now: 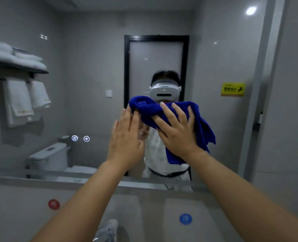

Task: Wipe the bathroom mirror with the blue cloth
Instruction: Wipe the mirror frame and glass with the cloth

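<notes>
The bathroom mirror [92,67] fills most of the frame, and both hands are raised to it at the centre. The blue cloth [203,131] is held bunched against the glass just right of centre, with its upper edge stretched leftward and a loose corner hanging down at the lower right. The right hand [177,131] is laid flat upon the cloth, its fingers spread and fairly straight, so the cloth is pressed rather than clutched. The left hand [125,137] is held released just to the left, its fingers straight and close together, and its fingertips are touched by the left end of the cloth (nothing is seen clasped in it).

In the glass, a person in white clothing is reflected behind the cloth, with a white headset [164,90] worn. A black-framed door [157,55] is reflected behind that figure. At the upper left, folded white towels [13,55] are seen stacked on a shelf, and two more hanging towels [19,100] are draped beneath it. A toilet [48,154] is reflected at the lower left, and two lit round icons [74,138] are shown on the glass just above it. A yellow sign [232,89] is seen at the right.

Below the mirror, on the grey surface, a red round sticker [54,204] is placed at the left and a blue round sticker [185,219] at the right, well apart.
</notes>
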Demonstrator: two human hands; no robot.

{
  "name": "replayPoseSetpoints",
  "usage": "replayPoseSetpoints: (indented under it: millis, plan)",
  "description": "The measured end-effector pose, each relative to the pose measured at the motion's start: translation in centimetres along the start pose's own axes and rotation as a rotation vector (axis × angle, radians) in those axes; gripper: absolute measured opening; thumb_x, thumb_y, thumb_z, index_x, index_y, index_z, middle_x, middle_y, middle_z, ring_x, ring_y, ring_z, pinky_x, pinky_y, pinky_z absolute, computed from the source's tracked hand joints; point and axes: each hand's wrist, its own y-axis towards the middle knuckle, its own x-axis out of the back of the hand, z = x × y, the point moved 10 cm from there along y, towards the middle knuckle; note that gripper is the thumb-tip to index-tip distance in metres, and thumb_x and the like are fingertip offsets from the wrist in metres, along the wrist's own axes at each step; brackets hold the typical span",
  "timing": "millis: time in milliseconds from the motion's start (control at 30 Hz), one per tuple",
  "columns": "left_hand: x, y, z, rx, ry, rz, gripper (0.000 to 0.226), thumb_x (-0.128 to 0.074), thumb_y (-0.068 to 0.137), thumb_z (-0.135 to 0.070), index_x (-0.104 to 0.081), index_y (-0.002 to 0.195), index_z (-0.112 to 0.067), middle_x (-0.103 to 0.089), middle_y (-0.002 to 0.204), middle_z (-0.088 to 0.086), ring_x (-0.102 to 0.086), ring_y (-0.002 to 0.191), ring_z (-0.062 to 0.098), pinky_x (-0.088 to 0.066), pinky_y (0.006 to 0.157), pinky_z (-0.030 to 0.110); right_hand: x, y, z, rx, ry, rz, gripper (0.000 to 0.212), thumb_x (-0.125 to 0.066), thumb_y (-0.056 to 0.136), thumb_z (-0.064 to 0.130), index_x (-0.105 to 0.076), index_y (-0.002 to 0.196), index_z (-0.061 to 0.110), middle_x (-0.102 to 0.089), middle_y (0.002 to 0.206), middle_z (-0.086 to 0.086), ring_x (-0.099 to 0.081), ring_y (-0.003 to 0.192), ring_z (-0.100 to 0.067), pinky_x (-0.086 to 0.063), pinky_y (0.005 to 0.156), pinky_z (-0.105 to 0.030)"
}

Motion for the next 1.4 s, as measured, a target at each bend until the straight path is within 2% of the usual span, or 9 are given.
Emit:
replayPoseSetpoints:
  millis: [133, 333, 467, 567, 733, 800, 933, 1133, 1400]
  plan:
    - [-3.2, -4.1, 2.1, -0.002, 0.092, 0.046, 0.08, -0.054, 0.068, -0.011, -0.027, 0.141, 0.002, -0.029, 0.149, 0.021, -0.017, 0.14, 0.027, -0.021, 0.108, 0.047, -1.2, -6.6, 4.2, 0.159, -0.008, 0.084, 0.039, -0.055, 0.083, 0.029, -0.049, 0.122, 0.032, -0.037, 0.14, -0.001, -0.035, 0.127, -0.03, -0.012, 0.106, -0.06]
    - [-3.4, -6.6, 4.6, 0.012, 0.131, 0.053, 0.073, -0.055, 0.062, -0.014, -0.042, 0.131, 0.007, -0.031, 0.147, 0.023, -0.018, 0.137, 0.028, -0.031, 0.104, 0.052, -1.9, -8.5, 7.6, 0.777, 0.068, 0.226, 0.037, -0.066, 0.082, 0.022, -0.064, 0.119, 0.024, -0.058, 0.131, -0.006, -0.048, 0.122, -0.033, -0.023, 0.105, -0.049]
    - [-2.7, -5.9, 5.1, 0.081, 0.093, 0.02, 0.084, -0.055, 0.062, -0.012, -0.028, 0.14, 0.005, -0.021, 0.153, 0.018, -0.015, 0.141, 0.028, -0.023, 0.111, 0.049, -1.3, 0.0, 3.5, 0.585, 0.058, 0.103, 0.031, -0.057, 0.084, 0.023, -0.065, 0.114, 0.023, -0.06, 0.128, -0.011, -0.042, 0.12, -0.034, -0.021, 0.102, -0.057]
    - [-2.7, -5.3, 3.9, 0.129, -0.007, 0.004, 0.086, -0.048, 0.068, -0.015, -0.014, 0.146, -0.002, -0.007, 0.157, 0.01, 0.0, 0.142, 0.015, -0.011, 0.116, 0.042, -1.2, 5.1, 2.1, 0.42, 0.048, 0.065, 0.035, -0.051, 0.084, 0.028, -0.065, 0.116, 0.023, -0.06, 0.128, -0.01, -0.038, 0.119, -0.032, -0.019, 0.101, -0.057]
    - [-3.5, -5.3, 2.9, 0.189, -0.08, -0.01, 0.089, -0.055, 0.079, -0.008, 0.001, 0.147, -0.01, 0.004, 0.157, 0.002, 0.009, 0.142, 0.01, -0.004, 0.118, 0.035, -1.0, 4.9, 2.7, 0.129, 0.058, 0.004, 0.039, -0.051, 0.082, 0.03, -0.063, 0.118, 0.026, -0.056, 0.132, -0.008, -0.034, 0.122, -0.031, -0.018, 0.103, -0.06]
    - [-4.2, -6.1, 3.6, 0.25, -0.105, -0.011, 0.089, -0.056, 0.079, -0.007, 0.0, 0.148, -0.011, 0.0, 0.158, 0.004, 0.002, 0.144, 0.017, -0.006, 0.118, 0.035, -1.2, 2.2, 4.5, 0.163, 0.091, -0.017, 0.038, -0.052, 0.081, 0.03, -0.065, 0.116, 0.025, -0.057, 0.131, -0.009, -0.035, 0.122, -0.032, -0.016, 0.103, -0.059]
    - [-6.6, -9.7, 5.2, 0.342, -0.133, 0.042, 0.078, -0.06, 0.074, -0.006, -0.023, 0.142, -0.005, -0.022, 0.15, 0.012, -0.024, 0.138, 0.027, -0.027, 0.113, 0.043, -2.6, -4.0, 7.9, 0.272, 0.156, 0.042, 0.039, -0.06, 0.08, 0.024, -0.06, 0.119, 0.023, -0.056, 0.133, -0.01, -0.035, 0.125, -0.033, -0.01, 0.109, -0.059]
    - [-10.3, -15.1, 4.2, 0.401, 0.028, 0.162, 0.075, -0.07, 0.064, -0.005, -0.039, 0.132, 0.007, -0.039, 0.139, 0.025, -0.041, 0.126, 0.042, -0.039, 0.103, 0.051, -2.8, -9.8, 9.2, 0.38, 0.226, 0.096, 0.038, -0.064, 0.08, 0.018, -0.054, 0.116, 0.02, -0.045, 0.136, -0.01, -0.038, 0.123, -0.034, -0.003, 0.112, -0.056]
    - [-14.4, -16.1, -0.8, 0.312, -0.005, 0.222, 0.075, -0.067, 0.064, -0.008, -0.041, 0.132, 0.006, -0.042, 0.137, 0.023, -0.041, 0.127, 0.04, -0.038, 0.104, 0.051, -0.8, -15.9, 4.4, 0.286, 0.163, 0.081, 0.031, -0.05, 0.091, 0.019, -0.047, 0.122, 0.024, -0.039, 0.137, -0.003, -0.038, 0.125, -0.028, -0.012, 0.112, -0.055]
